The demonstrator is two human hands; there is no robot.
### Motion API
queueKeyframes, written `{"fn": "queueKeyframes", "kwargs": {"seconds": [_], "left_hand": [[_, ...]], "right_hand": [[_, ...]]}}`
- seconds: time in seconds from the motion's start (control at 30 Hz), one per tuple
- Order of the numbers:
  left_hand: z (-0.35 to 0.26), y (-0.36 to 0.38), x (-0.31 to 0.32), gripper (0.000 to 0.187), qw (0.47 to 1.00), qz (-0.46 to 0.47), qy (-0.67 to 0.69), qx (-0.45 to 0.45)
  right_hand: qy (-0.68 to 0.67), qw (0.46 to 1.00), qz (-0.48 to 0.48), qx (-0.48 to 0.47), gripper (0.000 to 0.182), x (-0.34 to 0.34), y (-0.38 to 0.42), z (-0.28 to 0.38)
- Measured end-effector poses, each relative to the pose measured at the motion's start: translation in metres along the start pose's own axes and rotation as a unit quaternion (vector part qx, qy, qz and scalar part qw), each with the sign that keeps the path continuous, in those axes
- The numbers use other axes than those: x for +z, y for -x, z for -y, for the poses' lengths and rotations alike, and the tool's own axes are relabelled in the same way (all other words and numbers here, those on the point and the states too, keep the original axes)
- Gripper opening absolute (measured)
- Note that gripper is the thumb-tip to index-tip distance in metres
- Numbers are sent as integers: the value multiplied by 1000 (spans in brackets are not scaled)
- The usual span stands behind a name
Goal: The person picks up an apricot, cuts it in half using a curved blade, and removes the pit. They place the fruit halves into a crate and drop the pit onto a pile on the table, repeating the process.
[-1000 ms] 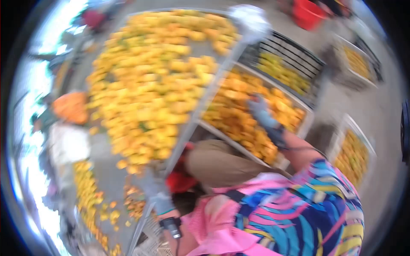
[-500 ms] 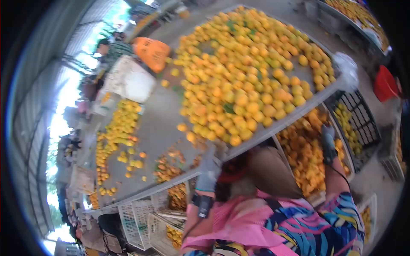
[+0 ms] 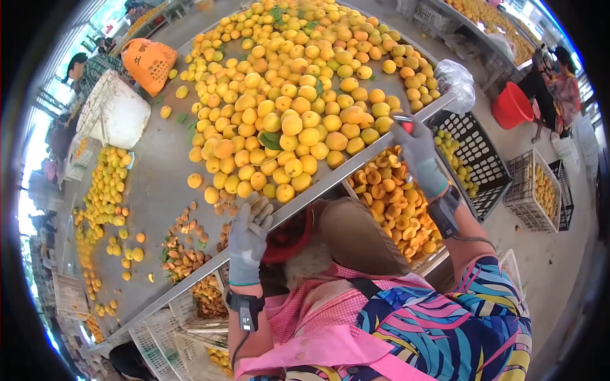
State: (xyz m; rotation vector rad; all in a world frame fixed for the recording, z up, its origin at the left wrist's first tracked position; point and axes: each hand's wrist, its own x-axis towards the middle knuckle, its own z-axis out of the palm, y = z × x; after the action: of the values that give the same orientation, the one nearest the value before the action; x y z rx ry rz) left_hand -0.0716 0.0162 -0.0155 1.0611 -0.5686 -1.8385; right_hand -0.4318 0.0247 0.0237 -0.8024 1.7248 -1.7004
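Note:
My left hand (image 3: 250, 232), in a grey glove, rests at the metal table's edge (image 3: 298, 202) with its fingers apart and nothing in it. Just beyond its fingers lies the large pile of yellow-orange fruit (image 3: 292, 124). My right hand (image 3: 416, 147), also gloved, is wrapped round a small tool with a red part (image 3: 406, 127), above the edge on the right. Below that hand stands a crate of halved, pitted fruit (image 3: 394, 203). Small brown pits and scraps (image 3: 184, 251) lie on the table left of my left hand.
A black crate (image 3: 486, 162) with greenish fruit, a red bucket (image 3: 512, 105) and a grey crate (image 3: 534, 190) stand at the right. White crates (image 3: 155, 343) are below left. An orange bag (image 3: 149, 65) and white bucket (image 3: 114, 111) are on the table. People sit at both sides.
My right hand has risen from the crate of halved fruit to the table edge, and a red tool now shows in it. The view has shifted, and my left hand's fingers now show apart.

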Motion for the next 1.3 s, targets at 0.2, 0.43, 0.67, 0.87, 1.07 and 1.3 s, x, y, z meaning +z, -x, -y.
{"fn": "queueKeyframes", "kwargs": {"seconds": [0.2,0.43,0.67,0.87,1.07,1.3], "left_hand": [[-17,-14,-5,37,998,-8,21,67],[-44,-48,-36,35,987,-54,78,129],[-57,-46,-52,37,987,-77,19,136],[-69,-33,-42,43,978,-85,-4,192],[-54,-31,-40,47,982,32,45,179],[-49,-32,-52,45,950,58,263,156]], "right_hand": [[168,935,309,37,27,111,7,48],[176,900,397,-35,42,245,18,12],[339,823,393,-231,62,329,34,-21],[88,862,484,121,40,316,48,2],[129,834,527,104,41,280,101,27],[-69,876,462,120,38,255,112,29]]}}
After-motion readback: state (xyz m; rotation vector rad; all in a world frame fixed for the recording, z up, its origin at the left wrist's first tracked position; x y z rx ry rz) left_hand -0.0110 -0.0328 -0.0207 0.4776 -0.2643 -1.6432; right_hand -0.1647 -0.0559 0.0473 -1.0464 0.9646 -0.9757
